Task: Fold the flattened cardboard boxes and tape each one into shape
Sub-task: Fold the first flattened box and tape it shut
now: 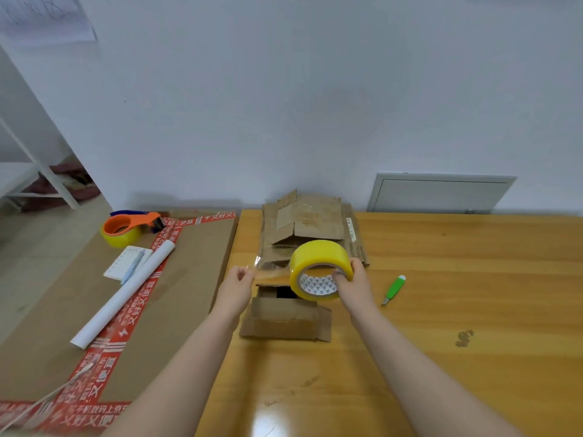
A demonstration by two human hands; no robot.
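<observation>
A small cardboard box (pixel 284 320) stands folded on the wooden table (pixel 441 310), its top partly open with a dark gap. Above it my right hand (pixel 355 287) grips a yellow tape roll (pixel 318 266), fingers through its core. My left hand (pixel 238 285) pinches the free end of a clear tape strip (pixel 271 268) stretched from the roll over the box. Behind them, near the wall, lies a stack of flattened cardboard boxes (pixel 309 225).
A green utility knife (pixel 394 290) lies right of the roll. On the left a large flat carton with red printed tape (pixel 94 310) carries an orange tape dispenser (pixel 126 228), a notepad with pen (pixel 127 263) and a white paper roll (pixel 126 294).
</observation>
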